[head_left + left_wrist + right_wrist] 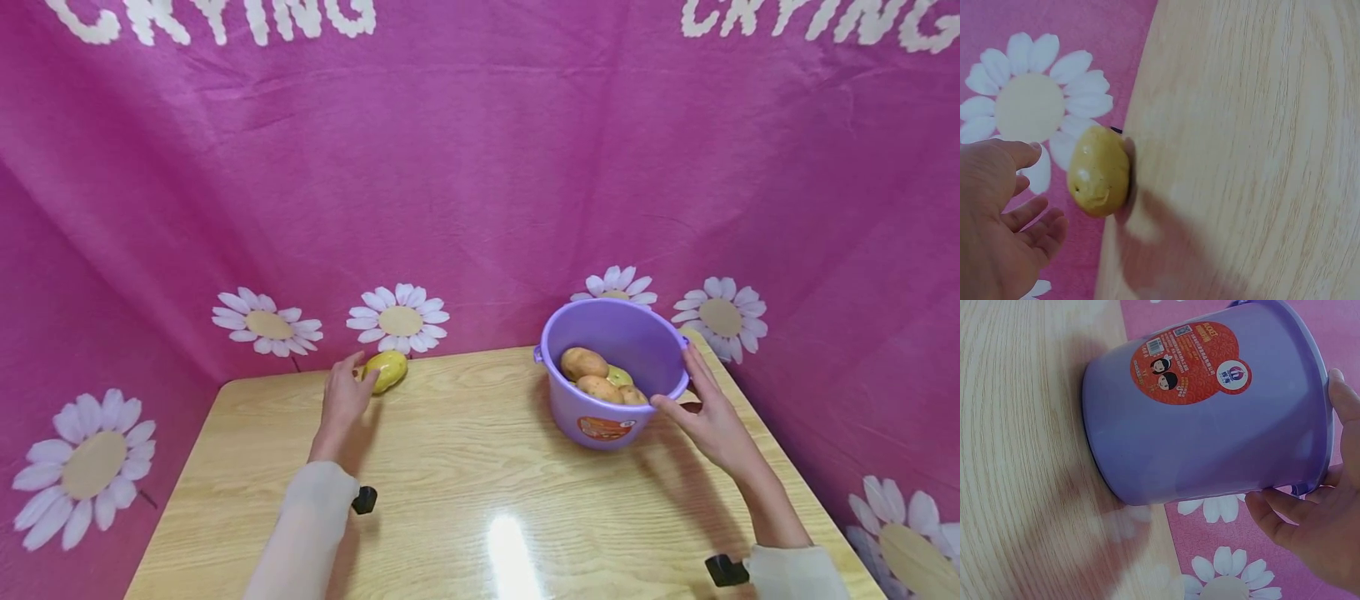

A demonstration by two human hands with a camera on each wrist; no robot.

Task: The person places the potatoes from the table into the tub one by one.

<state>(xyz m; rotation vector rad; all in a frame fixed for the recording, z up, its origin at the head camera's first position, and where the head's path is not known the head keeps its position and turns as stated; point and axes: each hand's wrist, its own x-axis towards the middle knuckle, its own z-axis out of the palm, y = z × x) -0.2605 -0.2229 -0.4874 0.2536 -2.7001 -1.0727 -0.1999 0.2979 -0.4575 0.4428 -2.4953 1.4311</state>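
A smooth yellow potato (389,371) lies near the back edge of the wooden table. Beside it is my left hand (347,400), its fingers loosely bent; the left wrist view shows a gap between the fingertips (1036,146) and the potato (1099,172). Over on the right, a purple bucket (577,417) stands on the table with several brown potatoes (598,388) and a greener one (618,376) inside. My right hand (712,421) holds the bucket at its right side, thumb at the rim and fingers against the outer wall (1210,450) below it.
Pink cloth (465,200) printed with daisies hangs close behind the table and along both sides. The wooden tabletop (465,450) spreads between the two hands, with a bright light reflection near the front. Black wrist mounts (365,500) stick out from both sleeves.
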